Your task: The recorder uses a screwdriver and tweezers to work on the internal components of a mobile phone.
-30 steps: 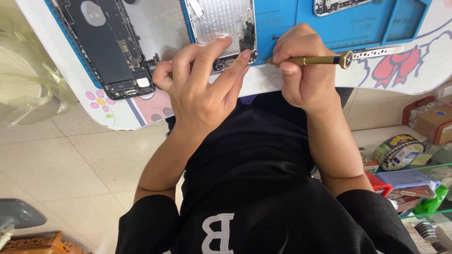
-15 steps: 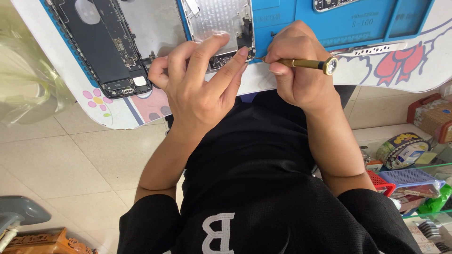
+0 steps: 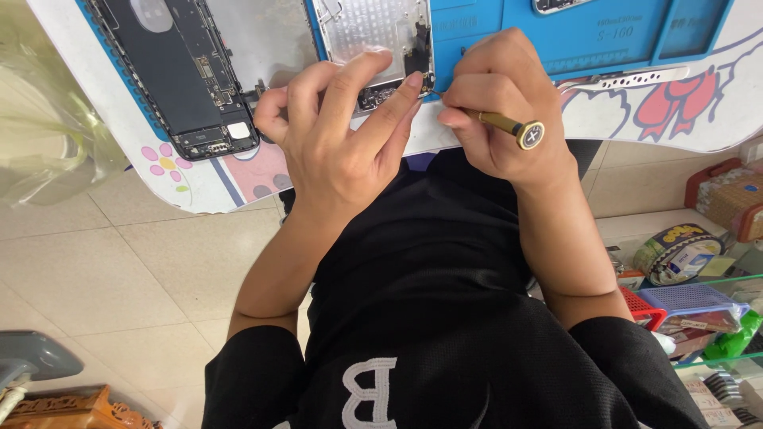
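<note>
At the far left of the worktop (image 3: pixel 199 187) lies the opened phone body (image 3: pixel 171 75), its inside facing up with the dark battery and boards exposed. It rests flat on a blue mat (image 3: pixel 604 36), apart from the work, which keeps its small parts steady and out of the way.

Just right of it is the screen panel (image 3: pixel 369 36), back side up, its silver shield plate showing. The left hand (image 3: pixel 338 147) rests over the panel's lower edge with the fingers loosely spread, middle and ring fingertips pressing down on the plate near its bottom corner. By the look of it, that pressure pins the panel so it will not slide under the tool.

The right hand (image 3: pixel 501 119) comes in close beside the left, almost touching it. It is curled tight, thumb and forefinger pinching a brass-coloured screwdriver (image 3: pixel 509 127) low on the shaft, near the tip. The tip points left toward the bottom corner of the panel and is hidden behind the fingers, so what it touches cannot be seen. The handle's cap, with a cross mark, points back toward the person. Holding the driver so low probably gives finer control over a very small screw.

A perforated metal strip (image 3: pixel 636 78) lies on the mat's near edge to the right. Farther right, below the worktop, shelves hold a tape roll (image 3: pixel 675 250) and a small blue basket (image 3: pixel 691 300).
</note>
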